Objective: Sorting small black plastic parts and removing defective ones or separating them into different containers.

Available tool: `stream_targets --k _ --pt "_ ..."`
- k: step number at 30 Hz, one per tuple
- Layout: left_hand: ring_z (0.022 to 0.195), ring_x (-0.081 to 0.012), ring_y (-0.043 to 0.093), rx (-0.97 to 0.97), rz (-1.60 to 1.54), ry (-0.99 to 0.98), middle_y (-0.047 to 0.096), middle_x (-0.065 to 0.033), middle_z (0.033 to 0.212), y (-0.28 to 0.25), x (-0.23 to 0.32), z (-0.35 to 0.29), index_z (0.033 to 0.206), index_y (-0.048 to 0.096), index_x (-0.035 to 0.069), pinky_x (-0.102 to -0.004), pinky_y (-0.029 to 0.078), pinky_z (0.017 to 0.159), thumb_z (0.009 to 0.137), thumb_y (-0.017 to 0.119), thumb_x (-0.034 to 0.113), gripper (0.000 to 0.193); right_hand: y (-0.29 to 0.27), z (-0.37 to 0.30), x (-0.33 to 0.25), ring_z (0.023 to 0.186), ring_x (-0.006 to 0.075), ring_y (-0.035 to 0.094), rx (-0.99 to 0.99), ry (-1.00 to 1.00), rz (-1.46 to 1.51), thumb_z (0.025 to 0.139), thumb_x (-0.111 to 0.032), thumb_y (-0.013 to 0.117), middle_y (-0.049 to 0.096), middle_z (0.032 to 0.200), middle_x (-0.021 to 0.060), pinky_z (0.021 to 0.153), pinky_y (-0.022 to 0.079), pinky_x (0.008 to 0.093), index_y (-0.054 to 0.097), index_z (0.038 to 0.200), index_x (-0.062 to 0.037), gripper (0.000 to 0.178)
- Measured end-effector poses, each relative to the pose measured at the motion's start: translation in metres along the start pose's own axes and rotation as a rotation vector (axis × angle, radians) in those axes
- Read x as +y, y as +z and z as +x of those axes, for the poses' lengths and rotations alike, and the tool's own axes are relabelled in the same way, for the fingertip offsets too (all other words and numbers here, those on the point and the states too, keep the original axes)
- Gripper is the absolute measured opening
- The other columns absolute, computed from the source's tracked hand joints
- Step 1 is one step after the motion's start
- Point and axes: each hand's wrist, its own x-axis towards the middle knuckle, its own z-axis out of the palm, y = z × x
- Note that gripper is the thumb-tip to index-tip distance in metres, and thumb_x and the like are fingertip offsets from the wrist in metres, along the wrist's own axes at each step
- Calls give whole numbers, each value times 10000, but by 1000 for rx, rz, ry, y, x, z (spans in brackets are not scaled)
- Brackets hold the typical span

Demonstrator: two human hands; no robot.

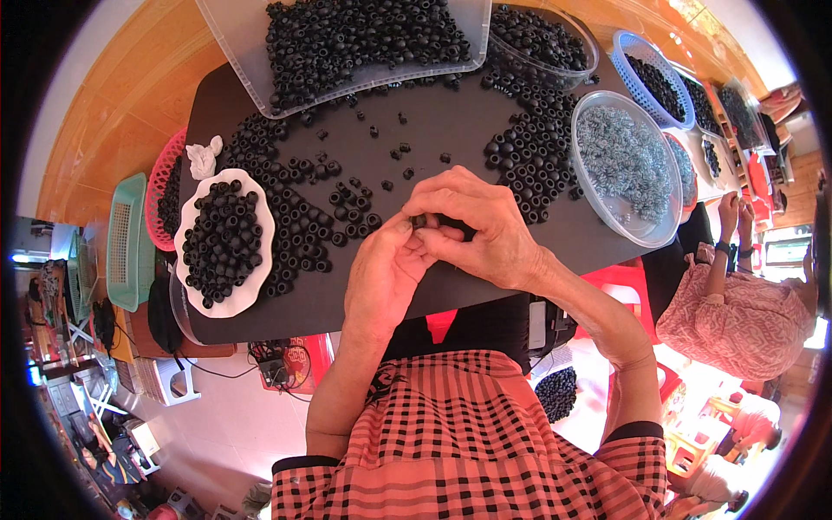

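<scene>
My left hand (381, 273) and my right hand (494, 230) meet above the near half of the dark table, fingertips pinched together. Between them is a small black piece (419, 222), mostly covered by the fingers; its exact shape is hard to make out. Many small black ring-like pieces with holes (299, 230) lie left of my hands, and another patch of black pieces (527, 156) spreads to the right. Beyond my fingers a few single pieces (387, 185) are scattered. A round clear tub (598, 204) of tiny shiny bluish-grey parts stands at the right.
A large clear bin (364, 94) and a clear bowl (589, 65), both with black pieces, stand at the far side. At left are a heaped white scalloped plate (267, 251), a pink basket (156, 204) and crumpled white tissue (204, 158). Another person (737, 325) sits at right.
</scene>
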Motion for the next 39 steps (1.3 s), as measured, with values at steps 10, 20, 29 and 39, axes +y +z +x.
stream_targets --k 10,20,29,39 --pt "1010 -217 600 87 78 39 609 -142 1065 9 3 -3 1093 568 -79 -365 463 948 950 473 119 261 -2 -1 -3 805 221 594 30 -82 -112 672 36 718 649 992 72 724 461 337 677 958 -46 300" --pt "979 -226 608 21 17 1 636 -123 987 -1 0 -2 1088 593 -47 -389 474 919 935 519 161 269 -12 2 -6 824 201 632 -21 160 229 761 -25 685 656 906 77 752 507 314 683 970 -35 209" --pt "965 -282 615 52 -37 30 665 -136 853 -3 0 -2 1024 595 -5 -414 493 888 932 502 146 200 -45 31 22 821 234 613 -106 5 -488 788 -52 666 652 887 78 737 451 357 660 956 -31 170" --pt "972 -274 615 80 -23 15 656 -122 843 -3 0 -4 1048 584 -7 -410 497 886 945 496 153 210 -37 19 15 803 257 602 -379 51 -733 761 -97 667 603 833 67 735 406 377 635 846 -62 98"
